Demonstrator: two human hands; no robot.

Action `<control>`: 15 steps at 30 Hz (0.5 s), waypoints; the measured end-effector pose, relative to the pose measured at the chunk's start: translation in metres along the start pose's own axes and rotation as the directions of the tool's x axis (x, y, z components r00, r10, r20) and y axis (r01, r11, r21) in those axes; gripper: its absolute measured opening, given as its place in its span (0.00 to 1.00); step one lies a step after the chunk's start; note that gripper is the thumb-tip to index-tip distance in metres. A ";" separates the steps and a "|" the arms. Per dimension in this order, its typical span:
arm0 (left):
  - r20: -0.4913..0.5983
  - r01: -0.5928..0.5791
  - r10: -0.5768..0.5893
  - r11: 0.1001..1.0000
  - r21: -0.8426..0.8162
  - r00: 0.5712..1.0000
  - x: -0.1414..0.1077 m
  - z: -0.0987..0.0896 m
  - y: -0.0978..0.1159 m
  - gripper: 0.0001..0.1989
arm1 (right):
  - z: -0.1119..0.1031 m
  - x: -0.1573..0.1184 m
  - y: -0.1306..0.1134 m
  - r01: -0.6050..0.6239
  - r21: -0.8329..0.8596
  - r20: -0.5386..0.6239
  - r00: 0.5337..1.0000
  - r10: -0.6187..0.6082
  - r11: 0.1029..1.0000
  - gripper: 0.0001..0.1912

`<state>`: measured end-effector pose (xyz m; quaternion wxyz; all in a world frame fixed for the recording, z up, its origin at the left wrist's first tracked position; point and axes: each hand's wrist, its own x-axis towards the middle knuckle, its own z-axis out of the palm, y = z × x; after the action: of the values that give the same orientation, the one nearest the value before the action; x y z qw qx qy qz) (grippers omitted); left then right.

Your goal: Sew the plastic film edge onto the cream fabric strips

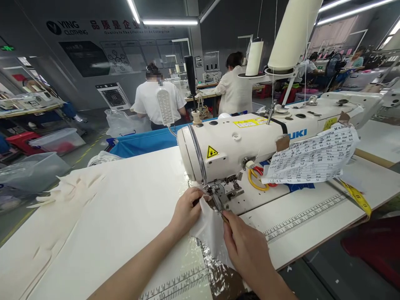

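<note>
A white sewing machine [225, 146] stands on the table, its needle area just beyond both hands. At the left of the presser foot, my left hand [188, 210] is closed on the upper edge of a piece of white fabric [208, 229]. My right hand [248, 243] grips a thin grey metal tool [218, 203] that points up at the needle area; its exact kind is hard to make out. The fabric hangs between the hands over a strip of shiny clear tape [215, 266] on the table. The fingertips of my left hand are partly hidden by fabric.
Cut cream fabric pieces [67, 204] lie at the table's left. A written paper sheet [312, 156] hangs from the machine, with a yellow tape measure [356, 198] at right. Thread cones [283, 37] stand above. Two people [158, 96] sit beyond a blue cloth bin [143, 139].
</note>
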<state>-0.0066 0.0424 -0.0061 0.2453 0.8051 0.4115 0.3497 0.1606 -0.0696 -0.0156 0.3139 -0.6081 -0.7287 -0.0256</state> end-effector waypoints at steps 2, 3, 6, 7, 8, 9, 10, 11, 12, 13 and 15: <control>-0.004 -0.004 0.004 1.000 0.002 1.000 0.000 0.000 -0.001 0.10 | 0.000 0.000 0.000 0.004 0.000 -0.006 1.000 -0.004 1.000 0.16; -0.007 -0.007 0.007 1.000 0.004 1.000 0.000 0.000 -0.001 0.10 | 0.000 0.000 0.000 0.005 0.000 -0.009 1.000 -0.005 1.000 0.16; -0.011 -0.011 0.011 1.000 0.007 1.000 0.000 0.001 -0.002 0.10 | 0.000 -0.001 -0.001 0.008 0.006 -0.012 1.000 -0.008 1.000 0.16; -0.011 -0.011 0.011 1.000 0.005 1.000 0.000 0.001 -0.002 0.10 | 0.000 -0.001 -0.001 0.007 0.007 -0.012 1.000 -0.007 1.000 0.16; -0.011 -0.010 0.010 1.000 0.002 1.000 0.000 0.001 -0.002 0.10 | 0.000 -0.001 -0.001 0.006 0.008 -0.012 1.000 -0.006 1.000 0.16; -0.010 -0.009 0.009 1.000 -0.001 1.000 0.000 0.001 -0.002 0.10 | 0.000 -0.001 -0.001 0.003 0.008 -0.011 1.000 -0.003 1.000 0.16; -0.009 -0.007 0.007 1.000 -0.004 1.000 0.000 0.001 -0.002 0.10 | 0.000 -0.001 -0.001 0.000 0.007 -0.010 1.000 0.000 1.000 0.16; -0.009 -0.004 0.004 1.000 -0.006 1.000 0.000 0.001 -0.002 0.10 | 0.000 -0.001 -0.001 -0.002 0.006 -0.005 1.000 0.002 1.000 0.16; -0.008 -0.002 0.001 1.000 -0.009 1.000 0.000 0.001 -0.002 0.10 | 0.000 0.000 -0.001 -0.002 0.004 0.000 1.000 0.002 1.000 0.15; -0.008 0.001 -0.001 1.000 -0.011 1.000 0.000 0.001 -0.002 0.10 | 0.000 0.000 -0.001 -0.003 0.003 0.004 1.000 0.003 1.000 0.15; -0.007 0.001 -0.001 1.000 -0.009 1.000 0.000 0.001 -0.002 0.10 | -0.001 0.001 0.000 -0.003 0.002 0.011 1.000 0.003 1.000 0.15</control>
<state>-0.0066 0.0428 -0.0080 0.2475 0.8027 0.4111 0.3542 0.1607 -0.0695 -0.0143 0.3107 -0.6089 -0.7296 -0.0209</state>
